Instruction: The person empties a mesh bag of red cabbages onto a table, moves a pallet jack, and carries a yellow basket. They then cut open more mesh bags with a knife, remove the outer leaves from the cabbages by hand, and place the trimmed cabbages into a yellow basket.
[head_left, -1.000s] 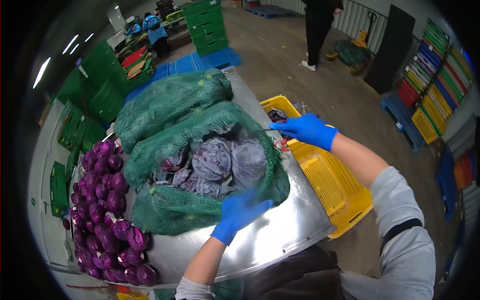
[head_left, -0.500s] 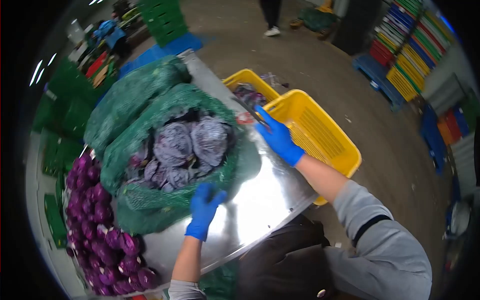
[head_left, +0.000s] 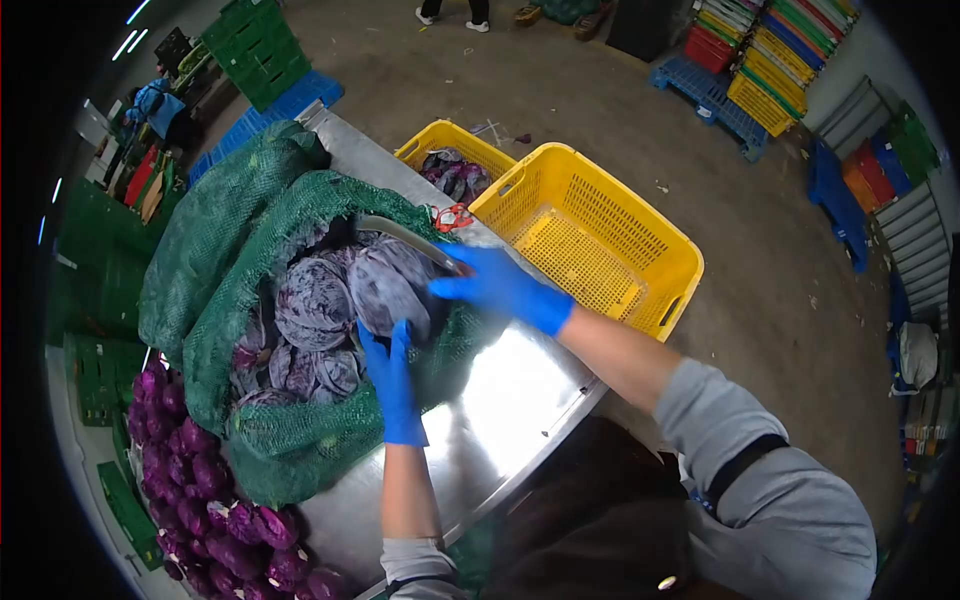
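My right hand (head_left: 507, 289), in a blue glove, grips a knife (head_left: 412, 238) with a curved blade, which reaches left over the top of a red cabbage (head_left: 385, 285). Against the near side of that cabbage is my gloved left hand (head_left: 393, 388), its fingers and thumb holding it from below. Its palm side is hidden. The cabbage sits with several others, such as a wrinkled one (head_left: 313, 303), in an opened green mesh sack (head_left: 290, 445) on a metal table (head_left: 470, 420).
Another filled mesh sack (head_left: 215, 225) lies behind. Peeled purple cabbages (head_left: 205, 480) are piled at the left. Beyond the table stand an empty yellow crate (head_left: 630, 235) and another yellow crate (head_left: 437, 135) holding purple leaves. Stacked crates (head_left: 775, 85) and a person's legs (head_left: 478, 12) are farther off.
My left hand has moved up from the sack's edge onto the cabbage. My right hand has brought the knife leftward from beside the yellow crates to above the cabbage. The view has shifted.
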